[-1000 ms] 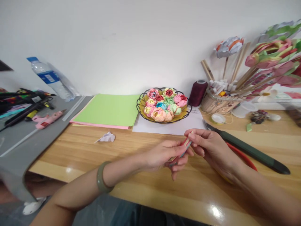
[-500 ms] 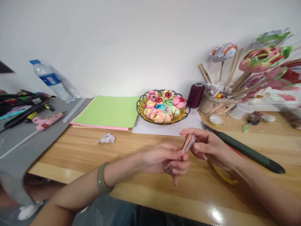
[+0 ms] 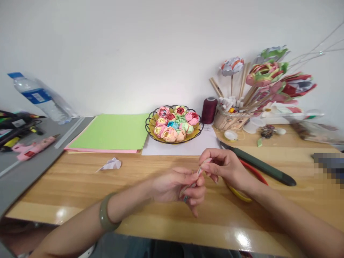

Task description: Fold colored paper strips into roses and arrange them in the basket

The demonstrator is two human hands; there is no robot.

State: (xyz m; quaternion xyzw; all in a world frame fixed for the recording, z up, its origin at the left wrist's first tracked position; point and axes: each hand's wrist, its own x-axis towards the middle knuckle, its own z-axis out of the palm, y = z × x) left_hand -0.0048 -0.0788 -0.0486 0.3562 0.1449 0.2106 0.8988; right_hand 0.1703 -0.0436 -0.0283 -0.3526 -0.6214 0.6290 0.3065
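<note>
A small folded stack of coloured paper (image 3: 199,169) is gripped by my left hand (image 3: 170,184) above the front part of the wooden table. Its layers show as thin stripes, and the lower part is mostly hidden behind my fingers. My right hand (image 3: 225,166) pinches the upper end between thumb and index finger. Under the right wrist lie scissors with red and yellow handles (image 3: 260,175), partly covered, beside a dark green-handled cutting tool (image 3: 266,166). A crumpled bit of pale paper (image 3: 112,163) rests to the left of my hands.
Behind my hands stands a basket (image 3: 150,134) of paper flowers. Green paper sheets (image 3: 115,130) lie to its left, a maroon thread spool (image 3: 209,111) to its right. A holder (image 3: 228,120) carries stemmed paper flowers. A pink glue gun (image 3: 36,148) and bottle (image 3: 40,98) are far left.
My right thumb and index finger have closed on the upper end of the folded paper; before, they were apart beside it. The view has shifted to the right.
</note>
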